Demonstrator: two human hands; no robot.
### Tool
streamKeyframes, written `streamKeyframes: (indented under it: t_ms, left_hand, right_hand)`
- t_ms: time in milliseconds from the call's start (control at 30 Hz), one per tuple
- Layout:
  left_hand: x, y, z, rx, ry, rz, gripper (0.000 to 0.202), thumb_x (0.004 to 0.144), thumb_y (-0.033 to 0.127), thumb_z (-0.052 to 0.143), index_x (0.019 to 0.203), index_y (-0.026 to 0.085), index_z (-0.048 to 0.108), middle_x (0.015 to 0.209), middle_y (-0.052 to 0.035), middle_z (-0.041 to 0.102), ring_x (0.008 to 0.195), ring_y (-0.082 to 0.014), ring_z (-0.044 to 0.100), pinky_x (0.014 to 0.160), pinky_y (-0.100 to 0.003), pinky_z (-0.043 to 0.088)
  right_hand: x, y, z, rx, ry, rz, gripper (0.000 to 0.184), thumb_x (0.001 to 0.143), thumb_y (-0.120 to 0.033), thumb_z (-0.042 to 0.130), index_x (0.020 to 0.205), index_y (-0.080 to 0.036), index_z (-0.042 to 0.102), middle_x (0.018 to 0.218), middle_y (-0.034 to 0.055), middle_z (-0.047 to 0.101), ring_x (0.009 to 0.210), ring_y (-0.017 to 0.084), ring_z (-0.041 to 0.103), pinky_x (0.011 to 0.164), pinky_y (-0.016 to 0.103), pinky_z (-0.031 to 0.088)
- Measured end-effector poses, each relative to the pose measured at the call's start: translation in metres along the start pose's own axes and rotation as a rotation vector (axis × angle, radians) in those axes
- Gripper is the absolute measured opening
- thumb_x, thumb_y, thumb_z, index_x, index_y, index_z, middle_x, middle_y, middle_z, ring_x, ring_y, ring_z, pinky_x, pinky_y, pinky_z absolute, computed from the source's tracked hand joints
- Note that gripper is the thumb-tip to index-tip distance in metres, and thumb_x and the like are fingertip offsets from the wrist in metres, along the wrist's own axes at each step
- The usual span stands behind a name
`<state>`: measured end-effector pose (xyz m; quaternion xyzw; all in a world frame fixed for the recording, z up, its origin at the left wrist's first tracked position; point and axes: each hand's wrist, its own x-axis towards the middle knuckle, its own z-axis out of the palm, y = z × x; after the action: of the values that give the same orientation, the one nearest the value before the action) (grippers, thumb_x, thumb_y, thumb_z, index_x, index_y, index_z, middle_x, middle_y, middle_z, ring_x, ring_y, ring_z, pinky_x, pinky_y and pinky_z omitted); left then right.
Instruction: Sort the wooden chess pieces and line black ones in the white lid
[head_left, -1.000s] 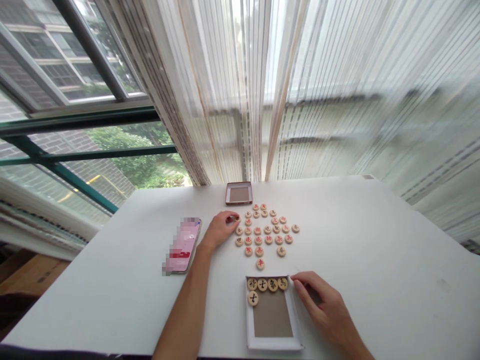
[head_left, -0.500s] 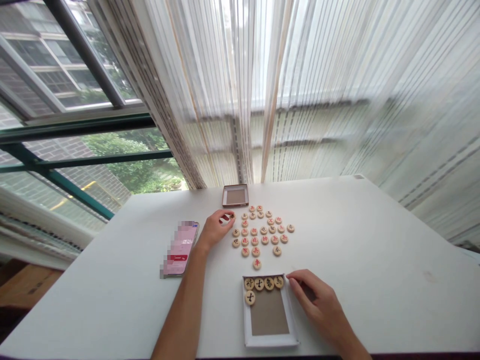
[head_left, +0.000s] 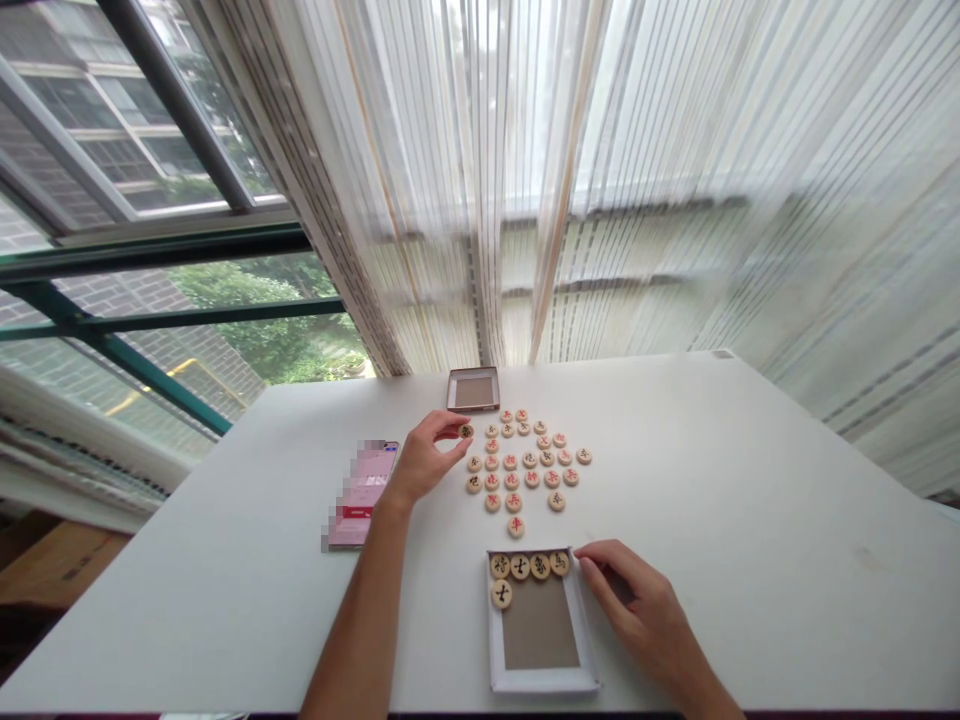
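Observation:
Between the thumb and fingers of my left hand is a round wooden Chinese chess piece with a dark character, at the left side of the spread of pieces. Black and red Chinese chess pieces lie face up on the table to its right. My right hand has its fingertips closed at the upper right corner of a shallow white box. Inside the box, several black-marked pieces line the far wall, and one more sits below them at the left.
The box lid lies open side up near the table's far edge. A phone with a pink screen rests left of my left forearm. Behind the white table hang striped curtains, with a window at the left.
My left hand has turned the held piece slightly, so its face shows more. My right hand stays at the box corner. The view has shifted a little.

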<state>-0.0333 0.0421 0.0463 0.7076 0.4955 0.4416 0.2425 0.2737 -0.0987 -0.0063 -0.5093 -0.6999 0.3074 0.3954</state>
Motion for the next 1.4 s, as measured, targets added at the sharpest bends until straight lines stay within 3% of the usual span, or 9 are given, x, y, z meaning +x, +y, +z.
streamKeyframes:
  t_ms: [267,500,733,867,967,1100,1167,1267,1400]
  left_hand:
    - [-0.004,0.002,0.0,-0.042,-0.083,-0.106,0.035,0.084,0.036,0.074,0.115,0.02,0.071,0.101,-0.0058,0.078,0.087,-0.0203,0.075,0.083,-0.032,0.063]
    - [-0.034,0.057,0.002,-0.127,-0.227,-0.119,0.037,0.086,0.039,0.074,0.119,0.022,0.071,0.101,-0.0041,0.078,0.09,-0.0196,0.074,0.083,-0.03,0.062]
    - [-0.08,0.089,0.03,-0.185,-0.26,-0.092,0.031,0.086,0.032,0.076,0.117,0.025,0.073,0.099,-0.0025,0.077,0.088,-0.0166,0.071,0.086,-0.027,0.057]
    - [-0.098,0.094,0.048,-0.227,-0.305,-0.08,0.029,0.086,0.029,0.077,0.115,0.025,0.073,0.096,-0.0025,0.075,0.085,-0.0158,0.069,0.085,-0.027,0.056]
    - [-0.104,0.096,0.057,-0.192,-0.313,-0.028,0.03,0.083,0.029,0.08,0.112,0.027,0.076,0.1,-0.0042,0.069,0.093,-0.0182,0.066,0.088,-0.03,0.055]
    - [-0.107,0.098,0.062,-0.135,-0.332,0.007,0.03,0.084,0.029,0.079,0.114,0.032,0.076,0.103,-0.0047,0.063,0.097,-0.0188,0.063,0.088,-0.031,0.055]
    - [-0.109,0.097,0.062,-0.123,-0.334,0.005,0.037,0.083,0.028,0.079,0.12,0.033,0.072,0.108,-0.0049,0.063,0.1,-0.0193,0.063,0.092,-0.032,0.055]
    - [-0.115,0.092,0.054,-0.074,-0.287,-0.017,0.052,0.082,0.03,0.08,0.131,0.03,0.063,0.124,-0.0073,0.06,0.117,-0.0229,0.059,0.105,-0.037,0.051]
    - [-0.132,0.076,0.038,0.069,-0.226,-0.047,0.042,0.09,0.033,0.07,0.13,0.03,0.061,0.134,-0.0088,0.058,0.127,-0.0253,0.056,0.11,-0.043,0.049]
  right_hand:
    - [0.001,-0.002,0.001,-0.011,0.026,-0.013,0.021,0.1,-0.036,0.054,0.099,-0.024,0.071,0.099,0.006,0.075,0.091,0.022,0.072,0.079,0.026,0.058]
    - [0.0,-0.002,0.001,-0.005,0.003,0.018,0.019,0.1,-0.036,0.055,0.102,-0.024,0.07,0.103,0.0055,0.074,0.093,0.02,0.071,0.08,0.025,0.058]
    - [-0.003,0.001,-0.003,0.044,0.095,0.008,0.017,0.098,-0.036,0.058,0.104,-0.026,0.07,0.103,0.0043,0.074,0.094,0.021,0.071,0.083,0.027,0.057]
    - [-0.009,-0.001,-0.004,0.121,0.102,0.013,0.016,0.098,-0.035,0.057,0.101,-0.025,0.07,0.099,0.0042,0.074,0.094,0.021,0.072,0.085,0.026,0.057]
    - [-0.011,-0.008,0.001,0.22,0.056,0.042,0.015,0.1,-0.034,0.056,0.097,-0.024,0.068,0.098,0.0047,0.073,0.095,0.02,0.071,0.087,0.026,0.056]
    - [-0.008,-0.017,0.013,0.354,0.039,0.071,0.016,0.097,-0.034,0.062,0.085,-0.023,0.059,0.086,0.0019,0.068,0.083,0.017,0.071,0.076,0.023,0.058]
    - [-0.006,-0.019,0.018,0.399,0.049,0.074,0.015,0.096,-0.033,0.065,0.086,-0.024,0.057,0.083,0.0008,0.067,0.078,0.016,0.07,0.072,0.023,0.058]
    - [-0.004,-0.015,0.017,0.448,0.07,0.104,0.012,0.096,-0.033,0.064,0.104,-0.025,0.06,0.093,0.0025,0.071,0.081,0.017,0.073,0.077,0.025,0.06]
    - [-0.004,-0.001,0.008,0.42,0.105,0.124,0.017,0.097,-0.032,0.064,0.112,-0.025,0.065,0.101,0.0048,0.073,0.085,0.017,0.074,0.081,0.026,0.062]
